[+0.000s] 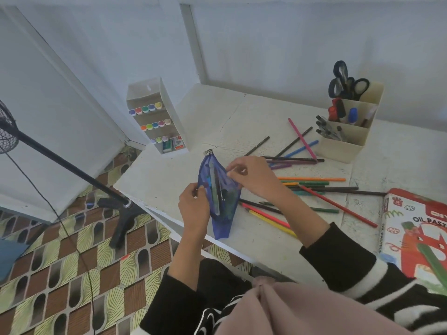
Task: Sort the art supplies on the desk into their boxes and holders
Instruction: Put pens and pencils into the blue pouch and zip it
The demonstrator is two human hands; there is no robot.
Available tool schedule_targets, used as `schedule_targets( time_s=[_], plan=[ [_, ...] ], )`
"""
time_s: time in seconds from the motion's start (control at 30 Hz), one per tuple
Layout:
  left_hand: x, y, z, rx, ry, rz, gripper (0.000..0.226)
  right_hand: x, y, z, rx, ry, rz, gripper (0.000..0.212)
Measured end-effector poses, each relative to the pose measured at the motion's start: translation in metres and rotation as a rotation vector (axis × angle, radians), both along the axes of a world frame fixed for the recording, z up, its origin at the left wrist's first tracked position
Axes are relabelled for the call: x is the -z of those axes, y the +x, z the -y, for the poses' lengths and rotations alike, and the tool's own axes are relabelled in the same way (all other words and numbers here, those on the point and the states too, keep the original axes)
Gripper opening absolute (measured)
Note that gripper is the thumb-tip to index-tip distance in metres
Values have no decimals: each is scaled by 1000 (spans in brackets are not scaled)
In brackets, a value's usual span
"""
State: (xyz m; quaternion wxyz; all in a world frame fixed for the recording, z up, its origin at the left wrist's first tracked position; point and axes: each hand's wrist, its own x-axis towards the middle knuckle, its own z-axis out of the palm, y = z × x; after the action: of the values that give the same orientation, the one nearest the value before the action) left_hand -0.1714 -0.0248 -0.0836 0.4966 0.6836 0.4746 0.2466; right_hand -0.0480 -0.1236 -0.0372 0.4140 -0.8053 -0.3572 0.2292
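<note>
A blue mesh pencil pouch (219,197) stands open above the desk's front edge, with pens and pencils inside. My left hand (193,206) pinches its left rim and my right hand (251,177) pinches its right rim, holding the mouth apart. Several loose coloured pencils (312,187) lie scattered on the white desk (217,112) to the right of the pouch. A cream desk holder (348,134) at the back right holds scissors, pens and markers. A white marker rack (157,117) stands at the back left. An oil pastel box (416,228) lies at the right edge.
A black tripod stand (121,204) with a trailing cable stands on the patterned floor left of the desk. A green stick (433,262) rests across the pastel box. White walls close in behind the desk.
</note>
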Motion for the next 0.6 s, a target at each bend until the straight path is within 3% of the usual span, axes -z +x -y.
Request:
schedule_targets(
  time_s=[0.13, 0.3, 0.6],
  plan=[
    [2, 0, -1, 5, -10, 13, 24, 7, 24, 32, 2, -292, 361, 7],
    [1, 2, 0, 3, -16, 12, 24, 18, 47, 72, -61, -647, 444, 9],
    [1, 1, 0, 14, -4, -1, 22, 33, 47, 84, -29, -619, 433, 11]
  ],
)
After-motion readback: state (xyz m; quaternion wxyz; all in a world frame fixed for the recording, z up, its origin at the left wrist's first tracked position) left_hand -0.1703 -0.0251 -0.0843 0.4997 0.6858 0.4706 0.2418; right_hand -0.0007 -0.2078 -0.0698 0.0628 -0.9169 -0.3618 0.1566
